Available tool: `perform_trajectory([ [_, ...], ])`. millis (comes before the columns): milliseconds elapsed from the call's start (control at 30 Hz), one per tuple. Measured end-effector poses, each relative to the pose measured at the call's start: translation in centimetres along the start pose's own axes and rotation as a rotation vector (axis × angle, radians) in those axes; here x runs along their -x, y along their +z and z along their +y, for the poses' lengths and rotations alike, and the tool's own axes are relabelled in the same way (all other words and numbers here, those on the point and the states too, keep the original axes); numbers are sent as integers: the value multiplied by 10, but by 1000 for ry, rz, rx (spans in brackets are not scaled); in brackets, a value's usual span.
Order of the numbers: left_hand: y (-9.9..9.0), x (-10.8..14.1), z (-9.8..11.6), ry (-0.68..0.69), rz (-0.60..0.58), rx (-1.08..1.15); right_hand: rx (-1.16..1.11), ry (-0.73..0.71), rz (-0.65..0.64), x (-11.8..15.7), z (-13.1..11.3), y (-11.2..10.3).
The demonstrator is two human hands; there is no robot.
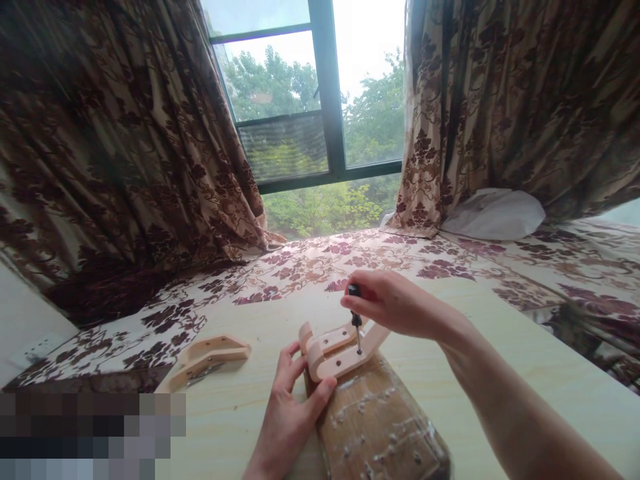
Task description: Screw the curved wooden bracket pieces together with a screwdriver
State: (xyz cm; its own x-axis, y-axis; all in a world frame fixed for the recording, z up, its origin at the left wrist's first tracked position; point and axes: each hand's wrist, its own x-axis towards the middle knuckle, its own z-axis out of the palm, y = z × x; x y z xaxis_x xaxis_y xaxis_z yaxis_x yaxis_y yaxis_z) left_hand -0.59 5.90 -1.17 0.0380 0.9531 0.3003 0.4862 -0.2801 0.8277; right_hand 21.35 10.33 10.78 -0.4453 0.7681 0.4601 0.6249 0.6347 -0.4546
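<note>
Two loose parts [231,348], pale wood and bent in outline, lie near the left edge of the table [270,320], out of reach of both hands. Beside them are thin metal pieces [204,377], too small to identify.

Next, the left hand [296,403] has the rounded end of the frame [333,369] between thumb and fingers, thumb on the near side, fingers round the far side. The frame, also pale wood, lies across the far end of the block [383,427], which is brown and film-wrapped. Dark holes or screw heads show along both rails; which of the two cannot be told at each spot.

Further right, the screwdriver [356,320] stands nearly upright, its tip at a dark fastening point on the near rail. The right hand [390,299] pinches the handle between thumb and fingers from above.

Step in hand, as judged: turning a screw at that point. Whether it is going in or out cannot be told. The next move calls for steady downward pressure, the shaft square to the rail, and a firm left-hand hold against twist. Main risk noted: the tip slipping off towards the thumb.
</note>
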Motion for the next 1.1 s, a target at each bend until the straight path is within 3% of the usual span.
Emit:
perform_trajectory([
  [200,-1,1,1,18,-14,7,-212,-86,-150,6,-4,-8],
  [467,0,1,6,-1,-7,32,-69,-18,19,-4,7,6],
  [567,0,2,7,-2,11,46,-58,-23,8,1,1,1],
  [767,0,0,1,5,-24,-1,-243,-106,-138,7,-5,-7],
  [1000,0,1,2,18,-31,-7,-160,-14,41,-3,10,3],
  [1100,-1,0,-1,15,-33,-10,-131,-37,17,2,1,-1],
])
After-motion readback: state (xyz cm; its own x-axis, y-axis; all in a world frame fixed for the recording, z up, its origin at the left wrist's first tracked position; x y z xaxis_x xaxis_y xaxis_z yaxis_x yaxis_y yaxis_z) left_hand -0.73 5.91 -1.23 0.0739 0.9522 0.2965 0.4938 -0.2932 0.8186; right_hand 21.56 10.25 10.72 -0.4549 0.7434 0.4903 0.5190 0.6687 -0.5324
